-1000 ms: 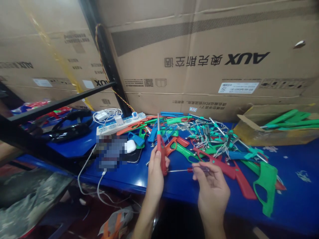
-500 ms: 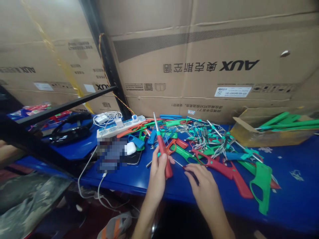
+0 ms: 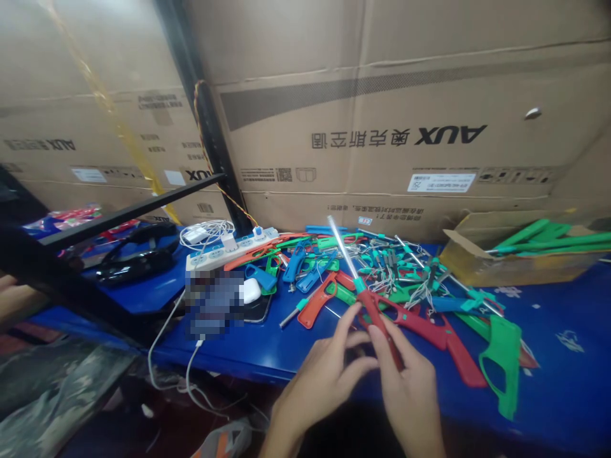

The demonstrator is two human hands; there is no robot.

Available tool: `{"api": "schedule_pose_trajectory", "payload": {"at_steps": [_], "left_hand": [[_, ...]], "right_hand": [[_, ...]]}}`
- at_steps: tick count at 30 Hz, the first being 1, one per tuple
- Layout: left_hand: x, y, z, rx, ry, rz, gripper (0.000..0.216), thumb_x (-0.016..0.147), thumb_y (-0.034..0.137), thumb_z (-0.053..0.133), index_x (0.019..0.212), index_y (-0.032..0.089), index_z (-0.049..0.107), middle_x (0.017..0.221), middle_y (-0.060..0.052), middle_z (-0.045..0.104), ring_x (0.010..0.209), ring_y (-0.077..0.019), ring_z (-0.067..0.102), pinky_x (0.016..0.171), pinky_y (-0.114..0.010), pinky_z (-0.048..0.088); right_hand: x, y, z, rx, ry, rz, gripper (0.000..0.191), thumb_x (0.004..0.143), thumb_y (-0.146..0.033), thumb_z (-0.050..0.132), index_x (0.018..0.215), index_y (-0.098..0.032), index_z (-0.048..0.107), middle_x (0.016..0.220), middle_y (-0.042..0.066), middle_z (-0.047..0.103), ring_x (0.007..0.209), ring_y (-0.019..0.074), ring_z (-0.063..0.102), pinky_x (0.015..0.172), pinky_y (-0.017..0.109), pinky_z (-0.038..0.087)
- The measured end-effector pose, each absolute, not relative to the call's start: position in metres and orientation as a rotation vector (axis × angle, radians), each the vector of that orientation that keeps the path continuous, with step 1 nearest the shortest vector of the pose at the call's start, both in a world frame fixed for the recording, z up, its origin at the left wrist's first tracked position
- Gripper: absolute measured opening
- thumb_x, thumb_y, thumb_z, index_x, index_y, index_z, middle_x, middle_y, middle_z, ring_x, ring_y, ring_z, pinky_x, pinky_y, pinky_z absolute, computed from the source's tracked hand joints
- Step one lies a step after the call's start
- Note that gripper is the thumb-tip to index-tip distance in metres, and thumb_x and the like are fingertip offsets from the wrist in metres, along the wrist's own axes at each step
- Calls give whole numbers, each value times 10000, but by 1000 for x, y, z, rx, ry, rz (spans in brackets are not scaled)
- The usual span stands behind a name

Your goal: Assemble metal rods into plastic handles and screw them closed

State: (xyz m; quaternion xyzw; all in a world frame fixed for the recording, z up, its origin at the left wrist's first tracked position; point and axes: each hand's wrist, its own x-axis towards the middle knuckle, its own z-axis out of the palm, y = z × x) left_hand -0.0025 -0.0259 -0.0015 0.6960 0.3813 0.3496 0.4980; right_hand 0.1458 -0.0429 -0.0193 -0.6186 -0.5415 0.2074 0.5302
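A long-nosed red gas lighter point(image 3: 366, 302) with a teal collar and silver tube points up and away from me. My right hand point(image 3: 405, 375) is closed round its handle, thumb on top. From the other side, my left hand point(image 3: 329, 369) has its fingers against the same lighter, some tips hidden behind it; its thumb reaches toward the handle. Just left of these fingers, a thin metal shaft point(image 3: 333, 312) shows, its other end covered. An orange lighter point(image 3: 317, 304) lies nearby, and a larger red lighter body point(image 3: 424, 327) is beyond my right hand.
Lighters and wired parts point(image 3: 386, 261) pile up along the blue table point(image 3: 548, 356). A cardboard box point(image 3: 520, 270) of green pieces stands right. A power strip point(image 3: 224, 251), phone point(image 3: 214, 308) and white earbud case point(image 3: 249, 291) are left, near a black shelf post point(image 3: 107, 296).
The red gas lighter has moved right, from my left hand into my right hand's grasp. My right fingers have left the thin shaft. The orange lighter is now more fully visible.
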Motion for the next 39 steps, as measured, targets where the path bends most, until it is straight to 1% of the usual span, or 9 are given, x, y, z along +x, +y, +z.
{"api": "schedule_pose_trajectory", "payload": {"at_steps": [2, 5, 8, 11, 14, 25, 31, 35, 39], "left_hand": [[-1, -24, -4, 1579, 897, 859, 543, 1017, 384, 557, 1517, 288, 370, 1202, -71, 751, 986, -211, 693, 980, -360, 484], [0, -19, -8, 1441, 903, 905, 307, 1047, 417, 477, 1280, 220, 513, 1067, -75, 770, 795, -165, 652, 822, -302, 508], [1, -14, -9, 1443, 937, 917, 257, 1045, 407, 480, 1161, 199, 578, 996, -68, 770, 738, -151, 619, 727, -270, 483], [0, -13, -8, 1500, 958, 905, 260, 1047, 391, 480, 1157, 201, 619, 960, -53, 767, 741, -154, 623, 728, -267, 476], [0, -14, -7, 1529, 962, 896, 278, 1051, 396, 469, 1147, 204, 646, 953, -46, 764, 743, -155, 630, 736, -266, 481], [1, -15, -6, 1547, 993, 887, 316, 1051, 421, 461, 1106, 201, 681, 933, -46, 760, 739, -162, 630, 726, -263, 480], [1, -15, -5, 1571, 992, 889, 324, 1053, 424, 455, 1095, 201, 687, 922, -42, 757, 732, -159, 628, 726, -265, 479], [2, -15, -6, 1567, 989, 907, 343, 1050, 435, 455, 1084, 189, 692, 912, -54, 757, 726, -163, 632, 720, -268, 484], [2, -15, -6, 1569, 991, 905, 347, 1048, 439, 455, 1080, 192, 697, 910, -56, 758, 726, -166, 635, 717, -272, 488]], "right_hand": [[159, -41, -22, -1577, -1262, 430, 550, 946, -627, 501, 1187, -201, 750, 1022, 100, 800, 892, 273, 762, 739, 320, 582], [179, -38, -24, -1784, -1279, 365, 620, 956, -668, 386, 1207, -206, 714, 856, 83, 788, 700, 269, 736, 603, 334, 539], [191, -35, -24, -1975, -1340, 209, 591, 929, -677, 388, 1131, -236, 726, 809, 90, 772, 668, 303, 722, 543, 341, 481], [193, -32, -21, -2096, -1404, 47, 515, 889, -669, 467, 937, -257, 773, 708, 99, 742, 625, 328, 702, 530, 345, 436], [191, -31, -17, -2151, -1426, 55, 462, 859, -669, 543, 824, -279, 787, 659, 98, 729, 630, 325, 701, 529, 333, 423], [190, -28, -8, -2337, -1455, 159, 436, 851, -613, 526, 910, -317, 840, 676, 114, 754, 626, 331, 701, 535, 340, 403], [189, -28, -10, -2251, -1415, 147, 511, 872, -673, 490, 822, -289, 823, 689, 123, 752, 633, 320, 692, 538, 339, 425], [189, -29, -11, -2281, -1436, 130, 435, 859, -603, 521, 868, -300, 833, 642, 115, 732, 594, 319, 677, 526, 341, 405], [190, -30, -14, -2231, -1406, 121, 478, 879, -617, 496, 835, -275, 826, 666, 123, 737, 597, 304, 673, 517, 327, 406]]}}
